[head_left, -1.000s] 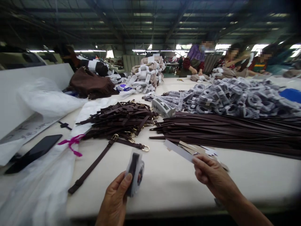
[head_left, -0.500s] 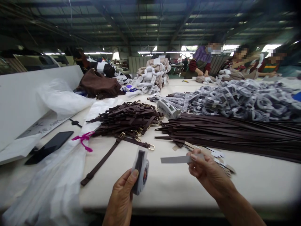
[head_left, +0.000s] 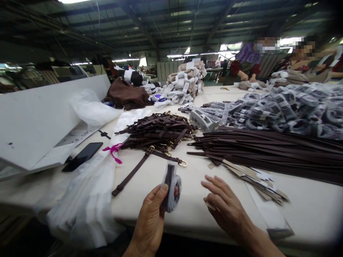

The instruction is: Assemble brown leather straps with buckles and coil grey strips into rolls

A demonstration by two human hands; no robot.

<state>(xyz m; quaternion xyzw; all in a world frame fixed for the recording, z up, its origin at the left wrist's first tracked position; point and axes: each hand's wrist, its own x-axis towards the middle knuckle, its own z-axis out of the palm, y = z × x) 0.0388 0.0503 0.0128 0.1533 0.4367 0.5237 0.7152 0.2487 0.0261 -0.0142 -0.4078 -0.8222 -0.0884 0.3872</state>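
Observation:
My left hand (head_left: 154,207) is closed around a coiled dark strap (head_left: 173,194) in clear plastic wrap. The coil is held upright above the table's front part, with the thumb on its flat outer end. To its right, my right hand (head_left: 226,203) hovers palm down with its fingers stretched and somewhat apart; I see nothing held, though its underside is hidden. Beyond both hands, a brown buckled strap (head_left: 134,174) with a gold clasp lies on the pale table (head_left: 193,217). A pile of short brown straps (head_left: 158,130) sits behind it.
Long brown straps (head_left: 265,150) and card strips (head_left: 252,176) lie at right, before a heap of wrapped coils (head_left: 281,107). A tape dispenser (head_left: 202,121) stands mid-table. At left are plastic sleeves (head_left: 83,210) and a phone (head_left: 84,156). A co-worker (head_left: 245,64) stands across.
The grey strip that was in my right hand no longer shows there, and its fingers have spread. My left hand still holds the coiled strap. The whole view has shifted.

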